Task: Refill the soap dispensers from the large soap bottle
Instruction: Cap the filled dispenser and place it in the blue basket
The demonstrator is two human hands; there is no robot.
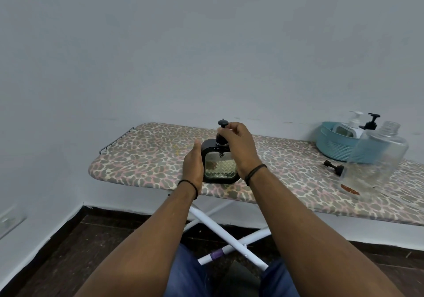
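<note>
A square soap dispenser (220, 167) with a black frame and a clear patterned front stands on the leopard-print ironing board (146, 154). My left hand (193, 165) holds its left side, fingers hidden behind it. My right hand (238, 146) grips the black pump collar at its top, with the pump head (223, 123) sticking up beside the fingers. The large clear soap bottle (376, 159), uncapped, stands at the right. A loose black pump (333, 167) lies on the board beside that bottle.
A light blue basket (332, 147) at the back right holds a white pump dispenser (351, 126) and a black pump (370, 121). A reddish stain (350, 189) marks the board near the large bottle. White crossed legs (229, 230) stand under the board; wall behind.
</note>
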